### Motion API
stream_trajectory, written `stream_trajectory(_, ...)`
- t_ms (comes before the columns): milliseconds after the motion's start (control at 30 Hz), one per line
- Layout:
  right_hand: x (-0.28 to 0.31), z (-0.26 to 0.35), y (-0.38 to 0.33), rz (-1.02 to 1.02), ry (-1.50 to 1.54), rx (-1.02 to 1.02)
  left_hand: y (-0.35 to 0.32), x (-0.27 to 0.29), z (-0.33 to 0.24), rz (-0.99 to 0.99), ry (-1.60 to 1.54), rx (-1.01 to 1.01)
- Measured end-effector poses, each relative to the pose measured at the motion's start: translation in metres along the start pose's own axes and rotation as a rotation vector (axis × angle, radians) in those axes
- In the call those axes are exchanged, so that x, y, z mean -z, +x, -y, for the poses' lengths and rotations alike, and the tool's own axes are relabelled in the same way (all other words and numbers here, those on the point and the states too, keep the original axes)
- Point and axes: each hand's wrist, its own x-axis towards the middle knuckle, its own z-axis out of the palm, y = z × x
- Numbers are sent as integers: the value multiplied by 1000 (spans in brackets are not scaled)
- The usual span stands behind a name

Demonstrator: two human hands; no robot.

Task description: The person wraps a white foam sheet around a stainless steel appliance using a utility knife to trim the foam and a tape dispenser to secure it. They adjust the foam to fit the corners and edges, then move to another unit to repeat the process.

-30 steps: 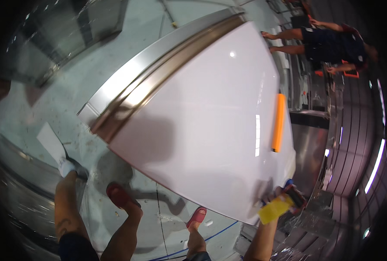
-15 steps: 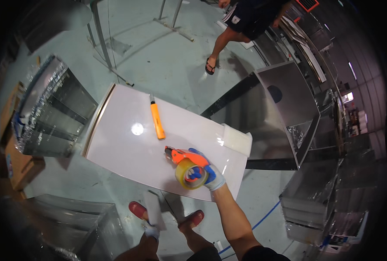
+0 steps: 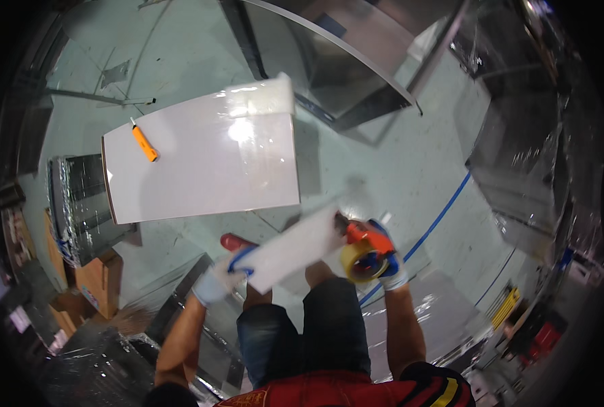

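Note:
My left hand [image 3: 215,283], in a white glove, grips the lower left end of a flat white foam piece [image 3: 288,248] held out over my legs. My right hand [image 3: 383,258], in a blue and white glove, holds an orange tape dispenser [image 3: 363,252] with a yellowish tape roll, pressed against the right end of that piece. Further off, a large white panel [image 3: 200,159] lies flat with an orange utility knife [image 3: 144,144] near its left corner and a white foam block [image 3: 260,96] wrapped onto its far right corner.
Plastic-wrapped metal items [image 3: 78,203] and cardboard boxes [image 3: 98,278] stand at the left. A glossy dark panel [image 3: 329,61] lies beyond the white panel. A blue line [image 3: 444,210] runs across the floor at right, beside more wrapped goods [image 3: 533,163].
The view has swung round. My right hand lifted the tape dispenser off the white panel, and both hands now hold the foam piece and dispenser together away from the panel.

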Motion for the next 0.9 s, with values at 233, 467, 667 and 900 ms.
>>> stream_trajectory(233, 71, -51, -34, -183, 578, -95, 135, 65, -88, -36, 576, 59)
stream_trajectory(467, 4, -64, -44, -272, 650, -102, 156, 94, -65, -252, 940, 37)
stream_trajectory(667, -47, -76, -61, -443, 759, -51, 158, 32, -80, -143, 1428, -553)
stream_trajectory(900, -98, -102, -80, -603, 678, 77, 265, -13, -102, 675, 1679, -875)
